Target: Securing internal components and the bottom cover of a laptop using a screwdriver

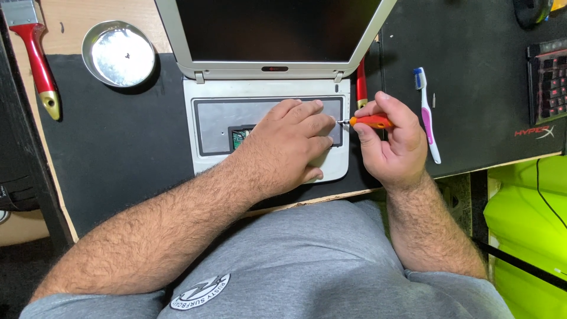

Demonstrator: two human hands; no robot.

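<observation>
- I note a round shiny metal dish (118, 52), upper left.
- A red-handled flat paintbrush (36, 59) lies beside it.
- A white-and-pink toothbrush (426, 112) rests on the black desk mat (484, 88).
- A dark keyboard with red backlighting (548, 80) sits far right.

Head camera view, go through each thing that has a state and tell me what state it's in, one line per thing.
laptop: lid open, screen dark, keyboard removed, tray bare.
left hand: flat on the laptop base, holding nothing.
right hand: closed on the orange screwdriver.
orange screwdriver: held level, tip at the base's right edge.
metal dish: nearly empty, one small dark piece inside.
toothbrush: lying flat on the mat.
paintbrush: lying flat, untouched.
</observation>
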